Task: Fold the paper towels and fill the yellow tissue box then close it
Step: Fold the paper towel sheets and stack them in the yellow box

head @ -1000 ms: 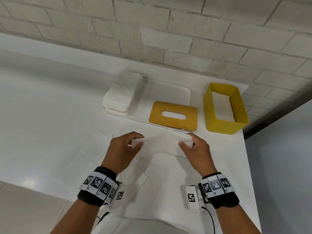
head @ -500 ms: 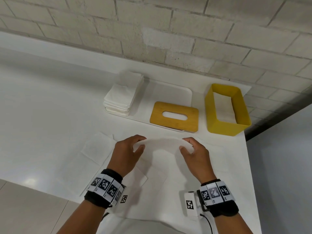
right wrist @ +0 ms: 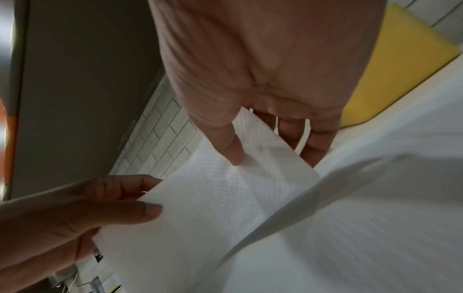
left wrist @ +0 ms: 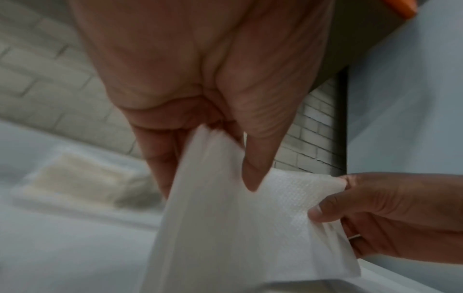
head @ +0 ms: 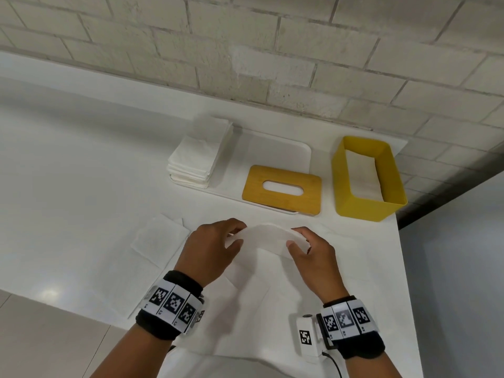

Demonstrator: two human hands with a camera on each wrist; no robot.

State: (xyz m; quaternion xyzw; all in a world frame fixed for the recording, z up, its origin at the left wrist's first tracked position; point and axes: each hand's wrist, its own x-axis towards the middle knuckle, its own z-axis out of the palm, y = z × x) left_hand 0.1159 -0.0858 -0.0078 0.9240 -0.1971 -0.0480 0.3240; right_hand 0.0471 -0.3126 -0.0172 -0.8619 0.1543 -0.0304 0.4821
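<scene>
A white paper towel (head: 266,238) is held lifted above the white table between both hands. My left hand (head: 215,248) pinches its left end (left wrist: 213,158) between thumb and fingers. My right hand (head: 308,251) pinches the right end (right wrist: 253,150) the same way. The towel bows upward in the middle, and its lower part hangs toward me. The yellow tissue box (head: 368,178) stands open at the back right with a white towel lying inside. Its wooden lid (head: 282,189), with an oval slot, lies flat just left of the box.
A stack of folded towels (head: 197,156) sits on a white tray (head: 278,148) at the back. Several loose towels (head: 156,238) lie flat on the table under and left of my hands. The table's right edge (head: 401,268) runs close beside my right hand. A brick wall stands behind.
Both hands have drawn the towel's far edge up and back toward me, so it now arches between them. The hands stay about the same distance apart.
</scene>
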